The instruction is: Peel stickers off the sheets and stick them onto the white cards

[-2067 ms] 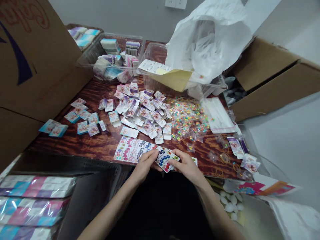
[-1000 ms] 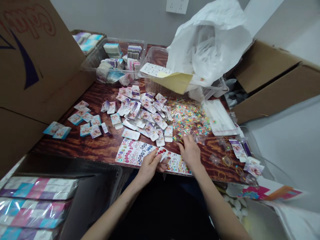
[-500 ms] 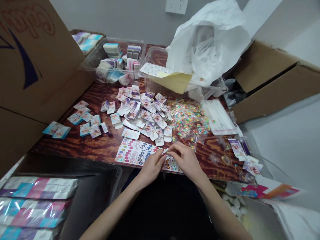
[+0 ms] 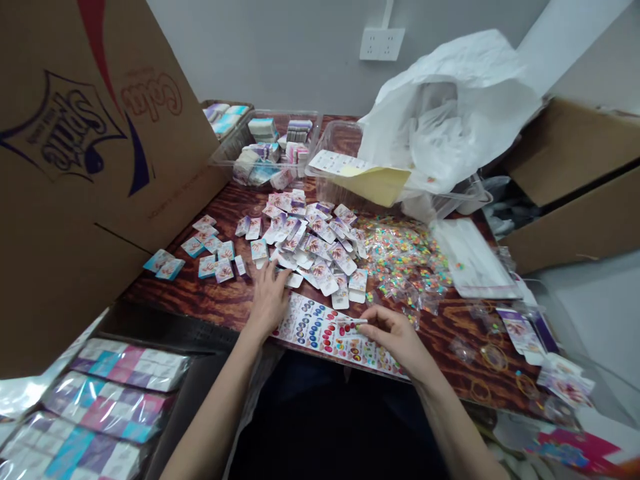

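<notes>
My left hand reaches to the near left edge of a pile of small open white-and-purple boxes. Its fingers are spread, and whether they touch a box I cannot tell. Close to the table edge, my right hand pinches a small sticker piece with red ovals between thumb and fingers. Beneath both hands lies a long sheet of nail stickers printed in rows of coloured ovals. Right of the boxes is a heap of small clear packets with bright coloured bits inside.
Several small blue-sided boxes lie left. Behind stand clear plastic bins and a large white bag. A big cardboard carton walls the left side. Wrapped box bundles sit lower left; rubber bands lie right.
My left hand has left the right hand and moved left and forward to the boxes. The right hand keeps the sticker piece. The view has shifted left and up.
</notes>
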The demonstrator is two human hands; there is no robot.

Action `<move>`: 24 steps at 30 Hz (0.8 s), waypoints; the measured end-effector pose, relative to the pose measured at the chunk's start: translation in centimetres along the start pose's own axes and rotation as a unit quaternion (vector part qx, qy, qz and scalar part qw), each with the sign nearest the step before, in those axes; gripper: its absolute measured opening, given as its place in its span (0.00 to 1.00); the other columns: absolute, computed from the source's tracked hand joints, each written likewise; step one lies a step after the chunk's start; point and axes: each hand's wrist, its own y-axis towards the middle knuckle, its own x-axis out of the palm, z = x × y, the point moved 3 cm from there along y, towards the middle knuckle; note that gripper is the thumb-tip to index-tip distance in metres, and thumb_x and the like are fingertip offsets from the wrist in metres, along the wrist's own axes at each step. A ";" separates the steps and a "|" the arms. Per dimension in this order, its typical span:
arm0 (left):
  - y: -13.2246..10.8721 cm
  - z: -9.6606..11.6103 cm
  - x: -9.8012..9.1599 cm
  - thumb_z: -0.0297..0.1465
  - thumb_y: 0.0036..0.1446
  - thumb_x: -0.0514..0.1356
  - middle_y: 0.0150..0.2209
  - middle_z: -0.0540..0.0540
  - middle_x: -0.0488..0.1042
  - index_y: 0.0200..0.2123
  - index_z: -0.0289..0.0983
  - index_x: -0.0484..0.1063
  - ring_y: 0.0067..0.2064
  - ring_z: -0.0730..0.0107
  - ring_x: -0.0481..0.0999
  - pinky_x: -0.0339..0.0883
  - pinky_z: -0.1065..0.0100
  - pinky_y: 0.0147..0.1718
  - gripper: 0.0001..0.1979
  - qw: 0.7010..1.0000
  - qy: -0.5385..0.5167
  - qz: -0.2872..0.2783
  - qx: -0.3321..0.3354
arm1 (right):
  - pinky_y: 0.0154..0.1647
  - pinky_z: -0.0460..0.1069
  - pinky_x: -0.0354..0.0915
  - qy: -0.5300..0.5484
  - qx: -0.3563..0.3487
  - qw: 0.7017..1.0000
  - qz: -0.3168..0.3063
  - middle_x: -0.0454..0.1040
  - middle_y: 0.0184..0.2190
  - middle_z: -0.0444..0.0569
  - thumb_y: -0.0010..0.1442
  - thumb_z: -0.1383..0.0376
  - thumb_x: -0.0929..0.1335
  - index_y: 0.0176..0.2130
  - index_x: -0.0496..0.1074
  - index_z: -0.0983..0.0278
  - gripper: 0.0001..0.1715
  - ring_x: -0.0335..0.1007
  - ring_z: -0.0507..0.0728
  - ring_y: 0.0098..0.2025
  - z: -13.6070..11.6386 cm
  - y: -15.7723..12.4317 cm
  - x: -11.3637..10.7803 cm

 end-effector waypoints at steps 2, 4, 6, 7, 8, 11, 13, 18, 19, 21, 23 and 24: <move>0.5 -0.9 0.6 0.21 0.57 0.53 0.60 0.33 0.61 0.51 0.34 0.70 0.63 0.48 0.60 0.59 0.47 0.59 0.19 1.000 -0.001 -0.005 0.008 | 0.28 0.45 0.57 0.010 -0.002 1.000 -0.011 0.70 0.25 0.43 0.53 0.55 0.73 0.31 0.73 0.64 0.15 0.63 0.51 0.27 0.2 0.0 0.4; 0.5 -1.1 0.4 0.23 0.60 0.52 0.58 0.34 0.63 0.50 0.35 0.71 0.59 0.51 0.65 0.63 0.50 0.56 0.17 1.000 -0.009 0.009 0.009 | 0.28 0.45 0.58 0.021 0.000 1.000 -0.001 0.70 0.25 0.42 0.53 0.54 0.73 0.32 0.73 0.64 0.15 0.63 0.51 0.26 0.3 -0.1 0.3; 0.0 -0.8 -0.6 0.26 0.62 0.51 0.56 0.36 0.66 0.51 0.36 0.71 0.57 0.53 0.67 0.64 0.53 0.55 0.16 0.999 -0.025 0.030 0.007 | 0.27 0.45 0.58 0.036 0.001 0.999 0.017 0.70 0.24 0.42 0.52 0.55 0.74 0.31 0.73 0.64 0.15 0.63 0.50 0.26 0.2 -0.2 -0.1; -0.3 -0.2 -1.3 0.27 0.63 0.52 0.54 0.38 0.68 0.52 0.37 0.71 0.56 0.55 0.69 0.64 0.55 0.55 0.16 0.999 -0.042 0.032 0.010 | 0.27 0.45 0.59 0.041 -0.004 0.999 0.027 0.70 0.24 0.42 0.51 0.56 0.74 0.31 0.74 0.64 0.14 0.63 0.50 0.25 0.0 -0.3 -0.4; -0.7 0.5 -1.9 0.29 0.64 0.52 0.52 0.39 0.71 0.53 0.38 0.70 0.54 0.56 0.70 0.65 0.57 0.54 0.16 0.998 -0.065 0.023 0.014 | 0.27 0.45 0.59 0.045 -0.014 0.998 0.039 0.71 0.25 0.43 0.51 0.57 0.74 0.31 0.74 0.64 0.13 0.63 0.50 0.26 -0.3 -0.3 -0.6; -2.1 3.9 -3.1 0.33 0.64 0.54 0.48 0.44 0.76 0.55 0.42 0.69 0.48 0.60 0.75 0.66 0.63 0.49 0.17 0.983 -0.164 -0.078 0.037 | 0.26 0.45 0.59 0.070 -0.056 0.993 0.079 0.70 0.28 0.43 0.52 0.59 0.74 0.33 0.75 0.63 0.10 0.63 0.50 0.26 -1.5 -0.4 -0.6; -3.0 6.4 -3.0 0.35 0.64 0.55 0.46 0.46 0.78 0.54 0.44 0.71 0.46 0.61 0.77 0.67 0.67 0.45 0.16 0.957 -0.230 -0.167 0.050 | 0.26 0.46 0.59 0.076 -0.077 0.990 0.095 0.69 0.28 0.43 0.53 0.60 0.73 0.33 0.75 0.62 0.09 0.63 0.50 0.26 -2.2 -0.4 -0.3; -4.1 8.8 -1.5 0.37 0.62 0.58 0.41 0.47 0.79 0.50 0.42 0.74 0.40 0.63 0.77 0.66 0.70 0.39 0.14 0.900 -0.371 -0.227 -0.015 | 0.30 0.47 0.59 -0.061 -0.090 0.992 0.062 0.69 0.28 0.44 0.57 0.63 0.70 0.32 0.73 0.63 0.05 0.63 0.52 0.29 -3.5 -0.8 0.0; -4.3 8.7 -1.2 0.37 0.61 0.59 0.41 0.47 0.79 0.48 0.40 0.75 0.39 0.63 0.76 0.66 0.71 0.37 0.14 0.893 -0.387 -0.225 -0.032 | 0.32 0.47 0.59 -0.089 -0.091 0.991 0.045 0.69 0.28 0.44 0.58 0.64 0.69 0.32 0.73 0.63 0.05 0.64 0.53 0.30 -3.5 -0.9 -0.2; -4.5 8.5 -0.7 0.39 0.60 0.60 0.37 0.47 0.79 0.46 0.39 0.76 0.35 0.64 0.76 0.65 0.71 0.34 0.15 0.883 -0.405 -0.232 -0.055 | 0.33 0.47 0.59 -0.119 -0.081 0.989 0.017 0.69 0.28 0.44 0.58 0.64 0.68 0.31 0.72 0.63 0.05 0.64 0.53 0.32 -3.3 -0.8 -0.6; -4.8 8.7 -0.3 0.40 0.60 0.59 0.32 0.48 0.78 0.46 0.38 0.76 0.31 0.67 0.74 0.64 0.72 0.31 0.15 0.876 -0.413 -0.243 -0.064 | 0.30 0.47 0.58 -0.125 -0.048 0.991 0.007 0.68 0.26 0.43 0.57 0.63 0.68 0.30 0.70 0.63 0.06 0.62 0.53 0.29 -2.8 -0.6 -0.7; -4.8 8.8 -0.1 0.40 0.60 0.59 0.31 0.49 0.78 0.46 0.38 0.76 0.30 0.67 0.73 0.64 0.72 0.30 0.15 0.874 -0.416 -0.244 -0.066 | 0.27 0.46 0.56 -0.133 -0.031 0.991 0.011 0.66 0.24 0.41 0.56 0.62 0.69 0.30 0.69 0.63 0.07 0.61 0.52 0.27 -2.5 -0.5 -0.6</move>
